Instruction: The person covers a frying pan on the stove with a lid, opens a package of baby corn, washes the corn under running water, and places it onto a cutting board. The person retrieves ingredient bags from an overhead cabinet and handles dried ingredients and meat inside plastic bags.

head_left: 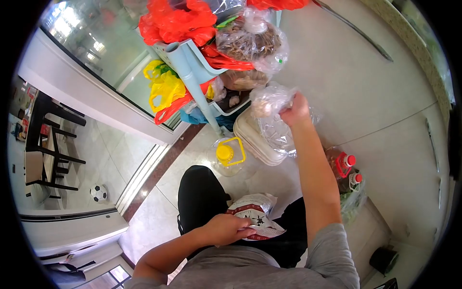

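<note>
Beside the pale blue rack [198, 59], the right hand [296, 111] grips a crumpled, see-through plastic bag [270, 100] (something pale shows inside); between the thighs [199, 192], the left hand [230, 229] grasps a shiny white-and-red packet [262, 217], creased, with dark printing.

Here's the rack [196, 89], bags [250, 43] on its top tier; on the floor [154, 207] by its near corner, the jug [227, 155]; just right, the box [251, 138]; farther right, bottles [340, 166] beside the cabinet [365, 91]; small bag [268, 100] in the right hand [295, 111], at the box's far end; packet [260, 213] between the legs [202, 195], left hand [228, 229] on its near edge.
</note>
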Demonstrator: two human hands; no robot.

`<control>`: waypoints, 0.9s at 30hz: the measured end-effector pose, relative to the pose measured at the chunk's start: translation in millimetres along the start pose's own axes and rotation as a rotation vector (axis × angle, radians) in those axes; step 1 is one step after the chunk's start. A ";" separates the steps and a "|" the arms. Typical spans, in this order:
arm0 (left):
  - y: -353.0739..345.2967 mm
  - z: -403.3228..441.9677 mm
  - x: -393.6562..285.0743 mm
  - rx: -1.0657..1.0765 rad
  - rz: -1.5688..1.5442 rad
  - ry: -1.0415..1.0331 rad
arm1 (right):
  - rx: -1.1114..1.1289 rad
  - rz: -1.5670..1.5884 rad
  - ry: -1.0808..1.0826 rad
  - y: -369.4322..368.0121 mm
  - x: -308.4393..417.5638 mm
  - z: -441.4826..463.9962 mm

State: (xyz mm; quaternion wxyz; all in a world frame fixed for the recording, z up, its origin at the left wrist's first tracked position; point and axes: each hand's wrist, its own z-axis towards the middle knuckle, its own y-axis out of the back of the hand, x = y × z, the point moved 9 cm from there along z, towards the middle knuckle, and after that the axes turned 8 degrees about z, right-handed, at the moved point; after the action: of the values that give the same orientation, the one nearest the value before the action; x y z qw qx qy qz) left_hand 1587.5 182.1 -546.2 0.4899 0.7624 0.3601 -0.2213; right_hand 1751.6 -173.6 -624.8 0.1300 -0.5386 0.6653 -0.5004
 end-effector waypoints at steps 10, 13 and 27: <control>-7.5 3.6 -4.3 -0.037 0.038 -0.030 | 0.063 -0.209 0.329 -50.9 -17.2 -56.2; -11.2 3.9 -1.0 0.053 0.036 0.027 | 0.329 -0.818 0.588 -79.0 -74.7 -48.7; -14.1 0.3 -1.5 0.058 0.050 0.034 | 0.443 -2.109 1.110 -114.0 -112.5 -92.9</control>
State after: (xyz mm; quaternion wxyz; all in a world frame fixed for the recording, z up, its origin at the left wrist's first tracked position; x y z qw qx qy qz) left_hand 1575.7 185.0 -553.6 0.4668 0.7887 0.3427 -0.2064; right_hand 1795.8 -20.2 -530.9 -0.5550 -0.4944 -0.2349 -0.6264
